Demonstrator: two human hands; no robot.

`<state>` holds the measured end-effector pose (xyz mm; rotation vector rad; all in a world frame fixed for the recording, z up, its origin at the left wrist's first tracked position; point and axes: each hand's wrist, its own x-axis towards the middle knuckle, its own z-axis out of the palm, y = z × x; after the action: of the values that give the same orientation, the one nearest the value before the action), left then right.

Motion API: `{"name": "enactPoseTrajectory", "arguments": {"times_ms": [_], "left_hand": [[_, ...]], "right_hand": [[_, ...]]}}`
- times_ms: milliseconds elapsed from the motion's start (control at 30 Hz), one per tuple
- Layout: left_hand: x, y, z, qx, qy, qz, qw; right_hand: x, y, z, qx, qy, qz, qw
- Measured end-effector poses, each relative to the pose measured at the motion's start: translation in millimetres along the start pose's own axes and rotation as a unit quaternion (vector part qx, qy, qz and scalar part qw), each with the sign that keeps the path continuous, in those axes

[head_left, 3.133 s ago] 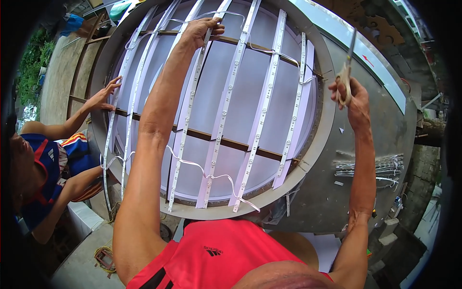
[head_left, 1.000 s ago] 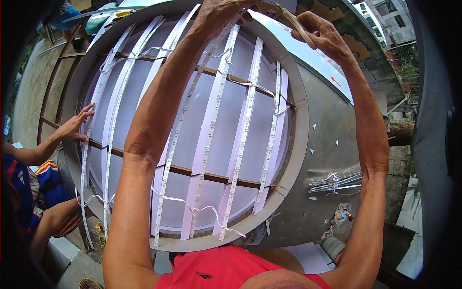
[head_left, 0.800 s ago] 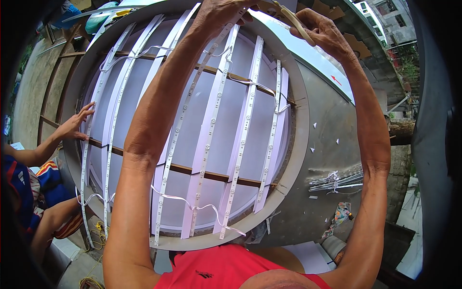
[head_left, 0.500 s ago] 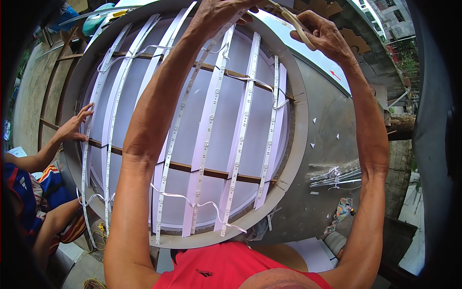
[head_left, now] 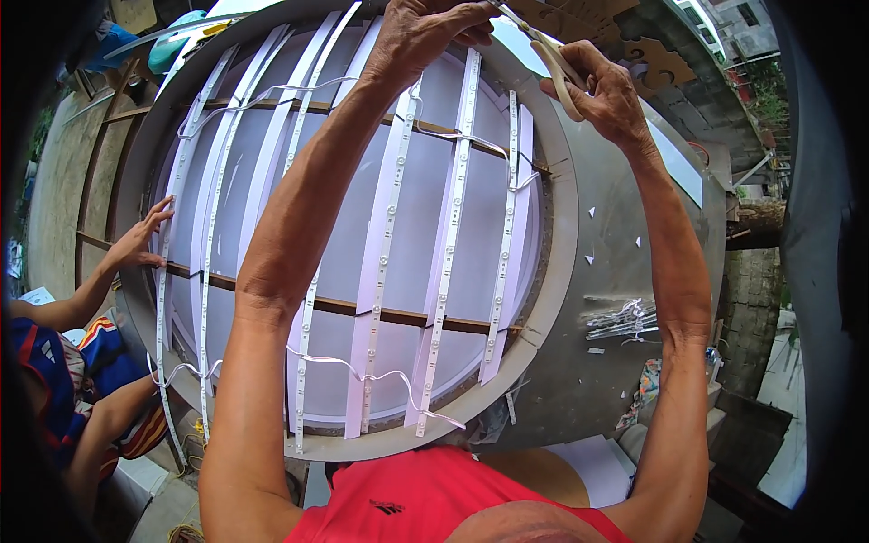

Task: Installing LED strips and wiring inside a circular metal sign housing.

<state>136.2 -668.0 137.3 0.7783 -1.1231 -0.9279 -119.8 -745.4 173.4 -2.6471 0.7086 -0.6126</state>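
Note:
My left hand (head_left: 424, 38) is raised over the far rim of a large round frame (head_left: 559, 244), its fingers closed in a pinch. They hold an LED strip (head_left: 306, 362) whose upper part now lies hidden behind my forearm. In my right hand (head_left: 614, 98) is a pair of scissors (head_left: 559, 77) with pale yellow handles. Its blades point toward my left fingertips at the top edge, where the cutting end is hard to make out. Several more LED strips (head_left: 444, 299) run lengthwise on pale slats across the frame, joined by white wires (head_left: 398, 373).
At the left, another person's hand (head_left: 140, 244) touches the leftmost strip. Brown crossbars (head_left: 398, 316) span the frame. To the right, a bundle of white strips (head_left: 625, 321) and small white scraps lie on the grey surface (head_left: 579, 362). Cut cardboard (head_left: 656, 61) lies beyond.
The strip that slanted up to my left hand is now mostly covered by my forearm. My right hand and the scissors have dropped slightly and moved left. The other person's hand stays put.

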Motion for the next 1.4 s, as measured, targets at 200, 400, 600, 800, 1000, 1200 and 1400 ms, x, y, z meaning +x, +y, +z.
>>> {"name": "enactPoseTrajectory", "arguments": {"times_ms": [200, 400, 600, 800, 1000, 1200, 1400], "left_hand": [[-7.6, 1.5, 0.0, 0.005, -0.014, 0.007, 1.000], [-20.4, -10.7, -1.2, 0.101, -0.038, 0.069, 0.992], [-33.8, -3.4, 18.2, 0.136, -0.069, 0.041, 0.987], [-32.3, -3.6, 24.6, 0.125, -0.080, 0.057, 0.987], [-33.7, -0.4, 21.5, 0.133, -0.085, 0.064, 0.985], [-34.7, -2.7, 17.5, 0.138, -0.076, 0.065, 0.985], [-28.1, -6.1, 11.5, 0.097, -0.076, 0.096, 0.988]], "right_hand": [[-10.8, -3.5, 9.8, 0.021, 0.014, 0.011, 1.000], [-32.1, -16.6, 9.3, 0.047, 0.026, 0.011, 0.998], [-70.7, -30.5, 18.3, 0.049, 0.053, 0.058, 0.996], [-78.4, -34.1, 19.8, 0.054, 0.078, 0.090, 0.991], [-76.3, -32.6, 24.5, 0.049, 0.084, 0.059, 0.994], [-73.6, -32.0, 26.9, 0.031, 0.093, 0.042, 0.994], [-74.2, -40.3, 21.9, 0.051, 0.106, 0.065, 0.991]]}}
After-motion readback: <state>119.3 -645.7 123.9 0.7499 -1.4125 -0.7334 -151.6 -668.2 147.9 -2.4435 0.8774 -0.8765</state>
